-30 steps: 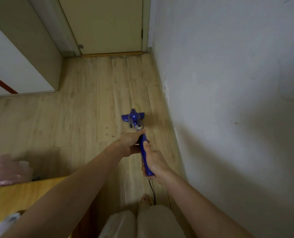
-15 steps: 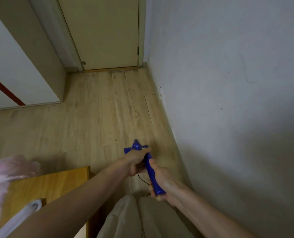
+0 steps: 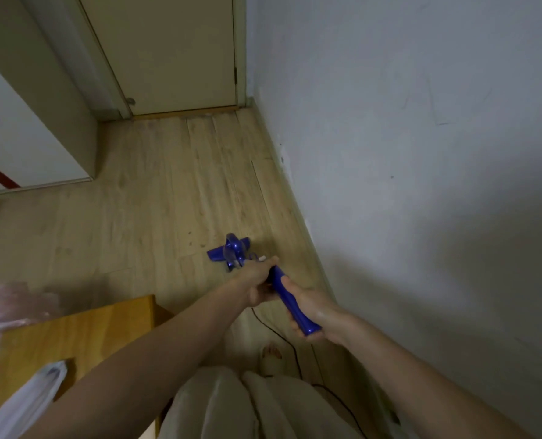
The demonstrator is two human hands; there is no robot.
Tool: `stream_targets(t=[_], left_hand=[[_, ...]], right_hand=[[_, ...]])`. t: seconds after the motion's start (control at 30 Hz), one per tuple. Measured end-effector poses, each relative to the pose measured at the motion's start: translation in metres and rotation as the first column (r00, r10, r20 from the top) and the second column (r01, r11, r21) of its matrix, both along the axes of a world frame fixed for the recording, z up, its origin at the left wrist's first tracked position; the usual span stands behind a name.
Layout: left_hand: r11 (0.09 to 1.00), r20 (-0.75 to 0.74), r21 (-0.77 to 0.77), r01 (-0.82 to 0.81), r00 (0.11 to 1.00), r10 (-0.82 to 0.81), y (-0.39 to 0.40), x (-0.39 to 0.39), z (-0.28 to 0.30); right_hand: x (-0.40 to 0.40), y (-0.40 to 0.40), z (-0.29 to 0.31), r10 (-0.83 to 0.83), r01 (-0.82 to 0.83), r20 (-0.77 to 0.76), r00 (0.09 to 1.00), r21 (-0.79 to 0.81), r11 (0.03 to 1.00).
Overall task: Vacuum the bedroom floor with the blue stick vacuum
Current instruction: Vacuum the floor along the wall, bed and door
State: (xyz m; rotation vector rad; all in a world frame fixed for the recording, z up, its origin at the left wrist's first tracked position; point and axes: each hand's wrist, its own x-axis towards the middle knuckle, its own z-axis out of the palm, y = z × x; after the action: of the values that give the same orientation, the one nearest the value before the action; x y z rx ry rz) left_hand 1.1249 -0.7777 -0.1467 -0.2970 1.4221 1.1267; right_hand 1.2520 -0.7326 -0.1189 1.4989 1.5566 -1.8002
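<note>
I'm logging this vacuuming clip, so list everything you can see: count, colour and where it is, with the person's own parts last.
stick vacuum: one, blue, head on the floor near the right wall
power cord: one, black, trailing on the floor by the foot
floor: light wood planks, specks beside the vacuum head
door: one, cream, closed, far end
wall: white, right side
cabinet: one, beige and white, left
wooden table: one, orange-brown, lower left
plastic bags: translucent, on the table
left hand: grips the handle higher up
right hand: grips the handle end
foot: one, bare

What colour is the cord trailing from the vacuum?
Black; the cord shows in the head view, running along the floor beneath the handle.
</note>
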Motion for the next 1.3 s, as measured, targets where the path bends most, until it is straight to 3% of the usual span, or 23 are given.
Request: stream_targets(t=[0.1,0.37,0.67,1.03,1.3], left_hand=[[0.999,-0.031,-0.020,-0.041,0.999,0.040,0.007,-0.024,-0.007],[0.991,-0.129,-0.067,-0.113,0.986,0.103,0.024,-0.078,-0.035],[0.991,-0.105,-0.049,-0.123,0.988,0.117,0.044,-0.103,-0.044],[0.998,-0.030,0.069,-0.016,0.999,0.018,0.017,-0.092,-0.010],[0.999,0.046,0.048,-0.009,0.999,0.007,-0.015,-0.054,0.014]], right_hand=[[-0.030,0.008,-0.020,0.059,-0.058,-0.019,0.998,0.024,0.998],[-0.097,0.016,-0.065,0.005,-0.005,-0.003,1.000,-0.045,0.999],[-0.122,0.030,-0.087,0.062,-0.057,-0.035,0.997,0.133,0.989],[-0.099,0.022,-0.003,0.078,-0.076,-0.034,0.996,0.051,0.996],[-0.063,-0.008,0.041,0.101,-0.102,0.031,0.994,0.015,0.995]])
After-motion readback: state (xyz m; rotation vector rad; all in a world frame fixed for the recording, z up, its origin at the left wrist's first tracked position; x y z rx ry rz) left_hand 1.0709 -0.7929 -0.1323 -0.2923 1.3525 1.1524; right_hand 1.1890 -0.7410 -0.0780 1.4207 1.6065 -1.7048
